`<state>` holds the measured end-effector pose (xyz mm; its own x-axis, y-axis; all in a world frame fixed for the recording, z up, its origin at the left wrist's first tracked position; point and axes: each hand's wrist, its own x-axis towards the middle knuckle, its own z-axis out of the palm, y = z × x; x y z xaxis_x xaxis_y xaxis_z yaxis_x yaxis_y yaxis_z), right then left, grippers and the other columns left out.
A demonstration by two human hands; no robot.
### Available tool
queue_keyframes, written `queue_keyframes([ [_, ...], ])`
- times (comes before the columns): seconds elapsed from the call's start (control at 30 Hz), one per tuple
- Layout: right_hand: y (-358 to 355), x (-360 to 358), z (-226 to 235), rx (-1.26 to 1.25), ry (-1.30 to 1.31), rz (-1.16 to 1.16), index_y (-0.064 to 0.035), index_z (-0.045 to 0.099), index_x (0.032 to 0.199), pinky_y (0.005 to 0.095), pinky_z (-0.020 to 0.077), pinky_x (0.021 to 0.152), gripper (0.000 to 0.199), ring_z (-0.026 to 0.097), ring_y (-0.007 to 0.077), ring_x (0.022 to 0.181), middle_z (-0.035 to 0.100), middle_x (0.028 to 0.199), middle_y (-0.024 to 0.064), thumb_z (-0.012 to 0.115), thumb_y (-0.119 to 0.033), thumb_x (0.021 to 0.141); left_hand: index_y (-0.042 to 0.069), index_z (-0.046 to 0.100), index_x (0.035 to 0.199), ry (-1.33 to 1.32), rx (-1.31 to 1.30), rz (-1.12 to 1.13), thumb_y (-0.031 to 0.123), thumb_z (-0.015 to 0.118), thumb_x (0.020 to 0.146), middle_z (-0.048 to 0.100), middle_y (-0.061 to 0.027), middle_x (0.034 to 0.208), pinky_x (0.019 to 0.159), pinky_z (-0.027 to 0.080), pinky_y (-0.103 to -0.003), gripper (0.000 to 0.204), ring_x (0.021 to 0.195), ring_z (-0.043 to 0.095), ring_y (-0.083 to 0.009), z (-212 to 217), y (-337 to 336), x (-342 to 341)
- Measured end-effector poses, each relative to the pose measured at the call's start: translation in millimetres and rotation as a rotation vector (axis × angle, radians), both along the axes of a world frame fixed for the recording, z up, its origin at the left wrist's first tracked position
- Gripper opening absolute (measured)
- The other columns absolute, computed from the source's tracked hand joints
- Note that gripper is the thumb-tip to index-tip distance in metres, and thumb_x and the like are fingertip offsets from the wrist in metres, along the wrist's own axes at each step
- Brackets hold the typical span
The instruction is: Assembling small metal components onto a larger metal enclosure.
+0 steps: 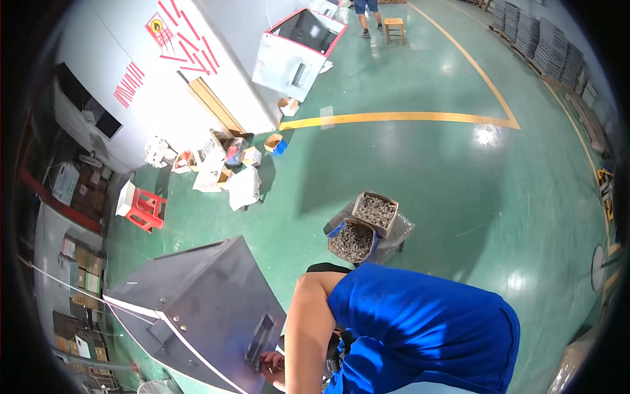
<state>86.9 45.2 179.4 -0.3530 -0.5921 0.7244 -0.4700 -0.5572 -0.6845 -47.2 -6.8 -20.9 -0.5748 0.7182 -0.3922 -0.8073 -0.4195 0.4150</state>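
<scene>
My left hand (273, 369) is low in the head view, beside the rectangular slot (262, 335) of a large grey sheet-metal housing (223, 295). Its curled fingers meet at the slot's lower end, and whatever is in them is too small to name. A bare, bent limb (307, 328) below blue cloth (426, 315) passes in front and covers the wrist. Small round fasteners (174, 318) show near the housing's pale-edged opening. My right hand is out of sight.
Beyond the blue cloth, two boxes of small metal parts (375, 210) (353, 240) rest on plastic. A red stool (146, 209) is at left, cartons (251, 155) lie by the wall. Another housing (295, 56), a wooden stool (394, 29) and a person (367, 13) are farther off.
</scene>
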Motion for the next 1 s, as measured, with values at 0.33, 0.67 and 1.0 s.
queue_keyframes([
  [0.33,-16,10,4,0.043,0.054,-0.033,0.0014,0.057,0.068,0.0267,0.0431,0.048,0.031,0.057,0.0113,0.056,0.057,0.061,0.0042,0.064,-0.024,0.084,0.002,0.057,0.096,-0.023,0.029,-0.111,0.009,0.056,0.088,0.059,-0.0047,0.090,0.054,0.038,-0.021,0.011,0.070,0.051,-0.0098,-6,-15,-16],
  [0.67,-8,50,3,0.128,0.096,-0.157,0.0014,0.057,0.067,0.0267,0.0428,0.048,0.031,0.057,0.0114,0.056,0.057,0.060,0.0040,0.064,-0.024,0.084,0.003,0.058,0.099,0.119,-0.082,-0.113,0.012,0.056,0.090,0.063,-0.0050,0.093,0.054,0.040,-0.020,0.013,0.072,0.054,-0.0082,-4,-4,20],
  [1.0,53,69,-113,0.162,0.049,-1.051,0.0004,0.057,0.066,0.0286,0.0423,0.046,0.031,0.054,0.0121,0.049,0.057,0.055,0.0047,0.063,-0.024,0.084,0.006,0.057,0.096,0.159,0.139,-0.445,0.021,0.049,0.092,0.060,-0.0016,0.086,0.053,0.037,-0.021,0.017,0.067,0.051,-0.0091,-121,-6,38],
])
